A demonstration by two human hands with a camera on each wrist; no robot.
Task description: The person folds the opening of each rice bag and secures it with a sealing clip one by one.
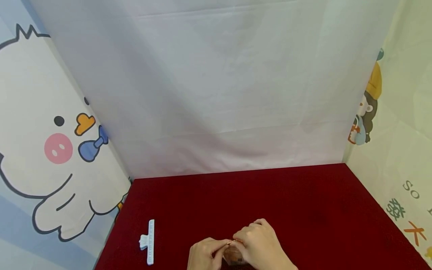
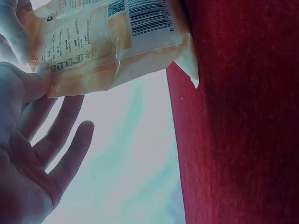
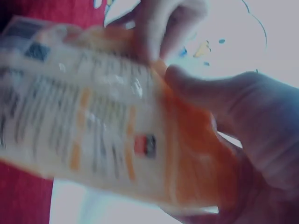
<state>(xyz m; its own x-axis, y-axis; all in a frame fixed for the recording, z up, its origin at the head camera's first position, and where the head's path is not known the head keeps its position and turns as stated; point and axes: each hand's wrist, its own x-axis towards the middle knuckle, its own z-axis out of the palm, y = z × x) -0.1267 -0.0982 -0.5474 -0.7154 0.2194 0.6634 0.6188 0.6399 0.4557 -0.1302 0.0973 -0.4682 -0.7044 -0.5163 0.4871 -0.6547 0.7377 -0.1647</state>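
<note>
An orange and cream plastic food packet [image 1: 234,256] is held up between both hands near the front of the table. My left hand [image 1: 206,255] pinches its top edge between thumb and index finger; in the left wrist view that hand's other fingers [image 2: 70,163] spread loosely below. My right hand [image 1: 261,245] grips the same edge just beside it, thumb tip close to the left fingertips in the right wrist view. Printed text and a barcode [image 2: 148,16] show on the packet's back. Blur in the right wrist view hides whether the edge is torn.
A white bag clip [image 1: 151,242] with a long ruled bar lies at the left of the dark red tabletop [image 1: 287,198]. A pale cloth [image 1: 219,75] hangs behind the table, and printed cloths [image 1: 37,101] hang at both sides.
</note>
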